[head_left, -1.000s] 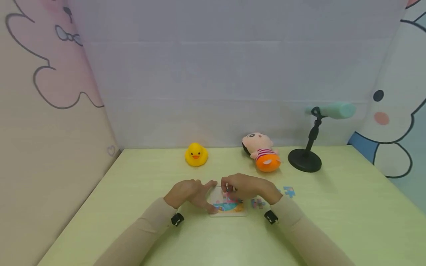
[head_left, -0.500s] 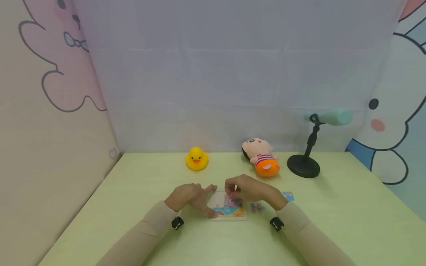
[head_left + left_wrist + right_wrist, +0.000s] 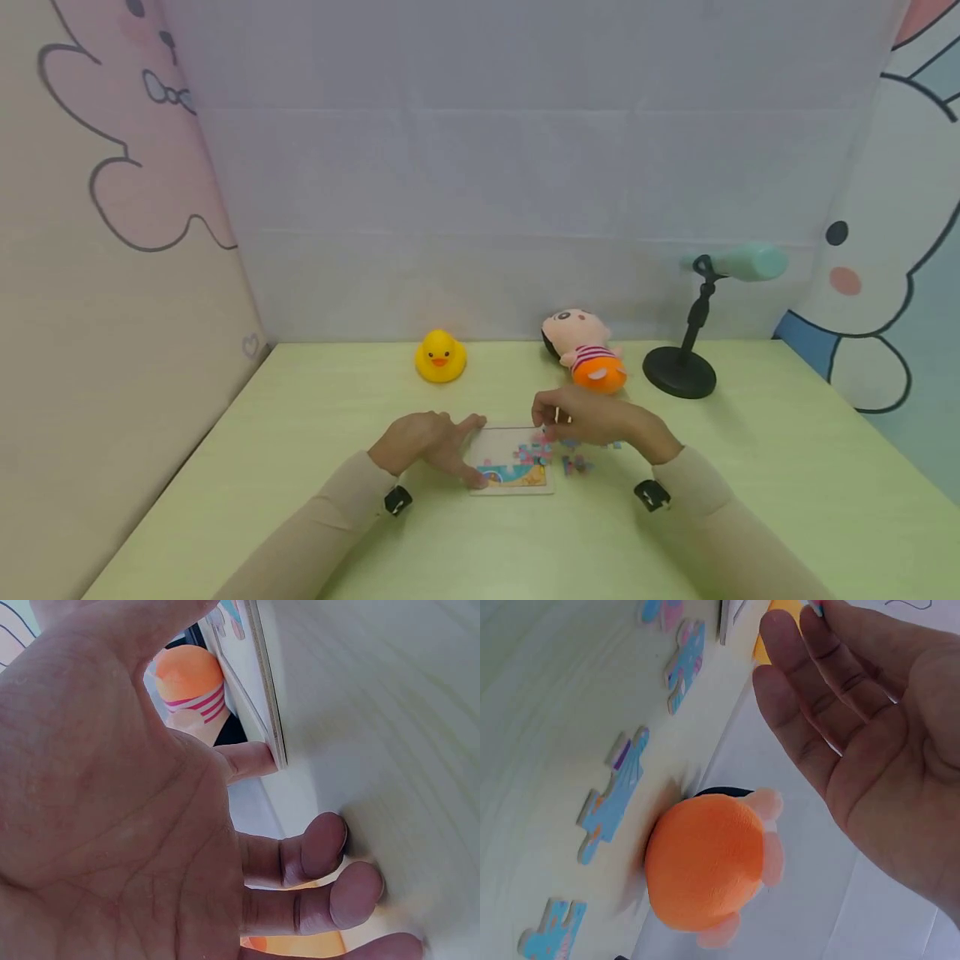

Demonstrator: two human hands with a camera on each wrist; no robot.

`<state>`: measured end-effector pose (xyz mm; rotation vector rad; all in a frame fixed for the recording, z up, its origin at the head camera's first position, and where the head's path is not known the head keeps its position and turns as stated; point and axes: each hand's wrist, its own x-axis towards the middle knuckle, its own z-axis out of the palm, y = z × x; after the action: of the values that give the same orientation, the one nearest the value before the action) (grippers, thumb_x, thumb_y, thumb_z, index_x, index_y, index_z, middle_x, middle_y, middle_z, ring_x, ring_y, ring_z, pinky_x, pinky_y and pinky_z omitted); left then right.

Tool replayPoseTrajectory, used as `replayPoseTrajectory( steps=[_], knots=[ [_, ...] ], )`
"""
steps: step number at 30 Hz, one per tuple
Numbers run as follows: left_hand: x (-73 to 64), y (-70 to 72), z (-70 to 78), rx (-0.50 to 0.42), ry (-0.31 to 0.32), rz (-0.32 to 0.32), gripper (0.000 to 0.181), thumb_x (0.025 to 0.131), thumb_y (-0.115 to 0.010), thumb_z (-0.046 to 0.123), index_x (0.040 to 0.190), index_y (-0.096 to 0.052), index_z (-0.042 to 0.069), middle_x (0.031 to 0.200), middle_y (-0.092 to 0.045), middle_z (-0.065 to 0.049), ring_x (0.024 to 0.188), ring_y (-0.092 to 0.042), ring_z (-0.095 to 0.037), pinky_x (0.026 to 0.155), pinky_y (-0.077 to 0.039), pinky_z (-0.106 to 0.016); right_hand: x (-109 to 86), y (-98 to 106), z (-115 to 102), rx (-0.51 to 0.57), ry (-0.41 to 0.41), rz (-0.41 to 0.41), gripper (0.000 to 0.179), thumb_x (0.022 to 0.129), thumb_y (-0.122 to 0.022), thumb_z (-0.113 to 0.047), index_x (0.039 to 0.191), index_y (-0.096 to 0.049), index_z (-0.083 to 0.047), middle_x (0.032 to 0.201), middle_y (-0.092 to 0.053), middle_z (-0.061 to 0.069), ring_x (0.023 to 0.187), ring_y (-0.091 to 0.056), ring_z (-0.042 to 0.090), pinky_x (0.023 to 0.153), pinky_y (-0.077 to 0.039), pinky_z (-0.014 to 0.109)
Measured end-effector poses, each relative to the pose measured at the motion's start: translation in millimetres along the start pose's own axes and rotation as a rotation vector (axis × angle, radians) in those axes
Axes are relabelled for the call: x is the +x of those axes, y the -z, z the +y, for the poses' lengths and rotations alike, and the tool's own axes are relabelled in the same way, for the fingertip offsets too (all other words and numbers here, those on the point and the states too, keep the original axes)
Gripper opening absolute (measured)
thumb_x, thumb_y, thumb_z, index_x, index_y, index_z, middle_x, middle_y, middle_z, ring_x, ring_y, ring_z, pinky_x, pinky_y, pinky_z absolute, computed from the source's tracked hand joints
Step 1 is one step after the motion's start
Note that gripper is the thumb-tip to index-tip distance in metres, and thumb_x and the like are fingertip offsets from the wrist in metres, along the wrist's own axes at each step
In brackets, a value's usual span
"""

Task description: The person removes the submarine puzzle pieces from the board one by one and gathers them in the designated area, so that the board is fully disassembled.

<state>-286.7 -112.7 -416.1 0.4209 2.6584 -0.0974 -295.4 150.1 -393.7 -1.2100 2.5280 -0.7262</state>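
Observation:
A flat puzzle board [image 3: 497, 443] lies on the table, with a strip of blue and yellow picture along its near side and a pink-blue cluster of pieces [image 3: 531, 455] at right of centre. My left hand [image 3: 431, 442] spreads thumb and index finger along the board's left side; in the left wrist view the index fingertip meets the board's edge [image 3: 271, 712], the other fingers straight. Above the board's far right corner, my right hand [image 3: 588, 415] pinches a small puzzle piece [image 3: 817, 607], mostly hidden by the fingers.
Loose puzzle pieces [image 3: 615, 799] lie right of the board, partly under the right hand. Behind stand a yellow rubber duck [image 3: 440, 357], a plush doll [image 3: 587, 350] on its back, and a black stand [image 3: 681, 372] holding a mint-green cylinder [image 3: 753, 262].
My right hand has moved right, from over the middle of the board to its far right corner, with the puzzle piece. The left hand stays at the left side. The head view has shifted slightly.

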Motion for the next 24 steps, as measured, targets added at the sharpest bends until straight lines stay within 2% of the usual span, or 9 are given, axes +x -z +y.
replayPoseTrajectory(
  steps=[7, 12, 19, 24],
  knots=[
    [0.2, -0.5, -0.5, 0.004, -0.013, 0.007, 0.098, 0.074, -0.066, 0.079, 0.155, -0.029, 0.039, 0.13, -0.059, -0.013, 0.101, -0.058, -0.025, 0.081, -0.051, -0.048, -19.7, 10.2, 6.8, 0.032, -0.045, -0.006, 0.006, 0.096, -0.068, -0.011, 0.094, -0.063, -0.012, 0.086, -0.06, -0.006, 0.076, -0.057, 0.011, 0.069, -0.051, 0.026],
    [1.3, -0.6, 0.0, -0.001, -0.026, 0.005, 0.098, 0.074, -0.067, 0.078, 0.155, -0.029, 0.038, 0.13, -0.059, -0.013, 0.102, -0.057, -0.025, 0.082, -0.051, -0.048, -32.0, 14.0, 15.0, 0.06, -0.071, -0.026, 0.004, 0.096, -0.068, -0.01, 0.094, -0.064, -0.011, 0.084, -0.06, -0.006, 0.075, -0.058, 0.013, 0.069, -0.052, 0.027],
    [2.4, -0.7, -0.6, 0.008, -0.021, 0.009, 0.098, 0.073, -0.066, 0.079, 0.154, -0.029, 0.039, 0.132, -0.058, -0.013, 0.104, -0.058, -0.026, 0.083, -0.051, -0.049, -42.0, 20.3, 21.9, 0.082, -0.09, -0.06, 0.006, 0.096, -0.069, -0.013, 0.094, -0.064, -0.009, 0.081, -0.058, -0.004, 0.071, -0.055, 0.011, 0.067, -0.049, 0.026],
    [2.3, 0.5, -0.9, 0.009, -0.018, 0.01, 0.099, 0.073, -0.066, 0.079, 0.155, -0.028, 0.039, 0.132, -0.058, -0.014, 0.104, -0.058, -0.026, 0.083, -0.051, -0.049, -45.8, 26.7, 25.7, 0.099, -0.131, -0.093, 0.005, 0.095, -0.069, -0.009, 0.092, -0.065, -0.01, 0.078, -0.058, -0.004, 0.069, -0.055, 0.01, 0.066, -0.048, 0.025]
  ],
)
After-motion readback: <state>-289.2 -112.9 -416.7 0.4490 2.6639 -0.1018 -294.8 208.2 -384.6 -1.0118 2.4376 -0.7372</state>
